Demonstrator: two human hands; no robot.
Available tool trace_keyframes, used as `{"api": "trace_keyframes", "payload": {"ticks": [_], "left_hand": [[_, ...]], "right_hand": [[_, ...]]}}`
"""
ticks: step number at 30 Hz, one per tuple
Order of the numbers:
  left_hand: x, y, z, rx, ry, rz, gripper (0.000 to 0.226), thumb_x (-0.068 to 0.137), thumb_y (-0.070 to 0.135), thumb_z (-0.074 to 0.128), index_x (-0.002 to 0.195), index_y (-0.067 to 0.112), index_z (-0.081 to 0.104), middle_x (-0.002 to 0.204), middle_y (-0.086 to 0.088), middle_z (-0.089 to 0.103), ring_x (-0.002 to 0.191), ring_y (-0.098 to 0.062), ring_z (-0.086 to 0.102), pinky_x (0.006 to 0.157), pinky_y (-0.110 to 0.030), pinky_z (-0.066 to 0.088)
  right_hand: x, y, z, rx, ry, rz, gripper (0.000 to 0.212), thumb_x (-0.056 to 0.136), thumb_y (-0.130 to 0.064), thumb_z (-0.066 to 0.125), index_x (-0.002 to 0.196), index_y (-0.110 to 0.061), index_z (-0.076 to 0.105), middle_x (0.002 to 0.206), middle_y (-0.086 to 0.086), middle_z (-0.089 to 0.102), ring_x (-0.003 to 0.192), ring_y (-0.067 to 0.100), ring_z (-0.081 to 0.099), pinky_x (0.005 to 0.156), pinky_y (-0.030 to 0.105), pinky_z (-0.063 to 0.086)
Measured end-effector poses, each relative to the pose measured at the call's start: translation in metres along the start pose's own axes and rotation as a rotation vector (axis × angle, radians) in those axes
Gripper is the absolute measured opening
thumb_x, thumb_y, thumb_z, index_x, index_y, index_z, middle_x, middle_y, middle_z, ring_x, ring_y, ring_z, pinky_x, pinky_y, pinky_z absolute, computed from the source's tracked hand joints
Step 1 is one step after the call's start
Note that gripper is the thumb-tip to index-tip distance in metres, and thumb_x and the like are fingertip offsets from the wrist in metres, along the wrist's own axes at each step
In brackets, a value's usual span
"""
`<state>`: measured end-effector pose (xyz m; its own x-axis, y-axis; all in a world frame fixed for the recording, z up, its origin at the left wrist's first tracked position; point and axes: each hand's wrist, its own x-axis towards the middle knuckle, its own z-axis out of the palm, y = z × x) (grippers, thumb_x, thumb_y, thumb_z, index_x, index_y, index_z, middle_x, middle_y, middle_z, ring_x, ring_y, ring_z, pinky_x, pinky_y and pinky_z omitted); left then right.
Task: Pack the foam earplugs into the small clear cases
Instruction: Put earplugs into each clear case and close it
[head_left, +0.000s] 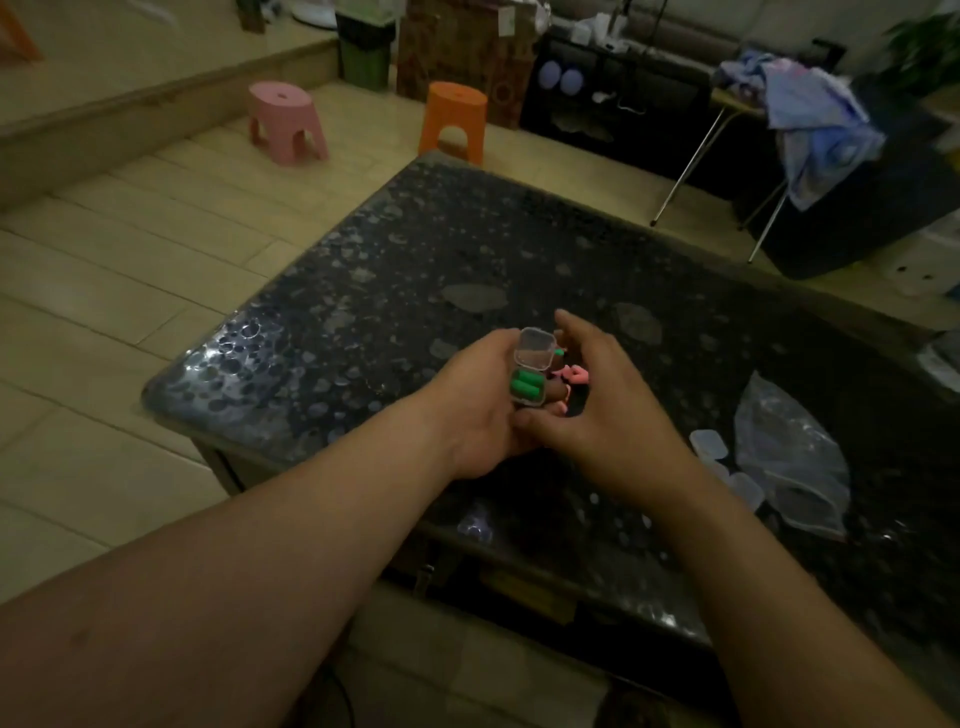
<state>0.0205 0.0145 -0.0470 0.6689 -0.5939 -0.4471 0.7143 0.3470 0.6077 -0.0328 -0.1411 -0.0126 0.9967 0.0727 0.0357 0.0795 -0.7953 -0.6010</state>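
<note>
My left hand (480, 410) holds a small clear case (531, 371) above the dark table (395, 270); its hinged lid stands open. Two green foam earplugs (525, 385) lie side by side in its base. My right hand (597, 400) is right beside the case, its thumb touching my left fingers and its other fingers spread over some pink earplugs (571, 375) on the table. Whether the right fingers grip any earplug is hidden. Several more clear cases (709, 446) lie to the right by a clear plastic bag (792, 457).
The table's near edge runs under my forearms and its left corner is rounded. A pink stool (285, 122) and an orange stool (454, 119) stand on the floor beyond. A folding table with clothes (810, 119) stands at the back right.
</note>
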Motion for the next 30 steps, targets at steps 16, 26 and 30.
{"api": "trace_keyframes", "payload": {"ticks": [16, 26, 30], "left_hand": [[0.006, 0.002, -0.002, 0.005, 0.099, -0.013, 0.059, 0.104, 0.054, 0.041, 0.145, 0.019, 0.064, 0.132, -0.014, 0.073, 0.114, -0.029, 0.07, 0.098, -0.048, 0.058], [-0.008, 0.009, 0.003, 0.098, -0.014, 0.044, 0.028, 0.095, 0.029, 0.041, 0.109, 0.013, 0.06, 0.094, -0.009, 0.07, 0.081, -0.021, 0.068, 0.076, -0.039, 0.058], [-0.008, 0.01, 0.004, 0.041, -0.049, 0.01, 0.032, 0.089, 0.023, 0.044, 0.116, 0.01, 0.058, 0.093, -0.011, 0.069, 0.083, -0.023, 0.063, 0.077, -0.036, 0.058]], "right_hand": [[-0.004, -0.001, 0.01, -0.066, 0.191, -0.176, 0.056, 0.089, -0.032, 0.083, 0.136, -0.04, 0.055, 0.127, -0.018, 0.055, 0.118, 0.003, 0.058, 0.103, 0.043, 0.055], [-0.007, -0.001, 0.014, -0.284, 0.275, -0.313, 0.022, 0.093, -0.031, 0.075, 0.115, -0.031, 0.07, 0.112, -0.011, 0.063, 0.102, 0.008, 0.06, 0.093, 0.035, 0.049], [-0.007, 0.002, 0.013, -0.348, 0.329, -0.346, 0.022, 0.095, -0.033, 0.072, 0.116, -0.026, 0.073, 0.108, -0.008, 0.067, 0.096, 0.009, 0.059, 0.086, 0.028, 0.037]]}}
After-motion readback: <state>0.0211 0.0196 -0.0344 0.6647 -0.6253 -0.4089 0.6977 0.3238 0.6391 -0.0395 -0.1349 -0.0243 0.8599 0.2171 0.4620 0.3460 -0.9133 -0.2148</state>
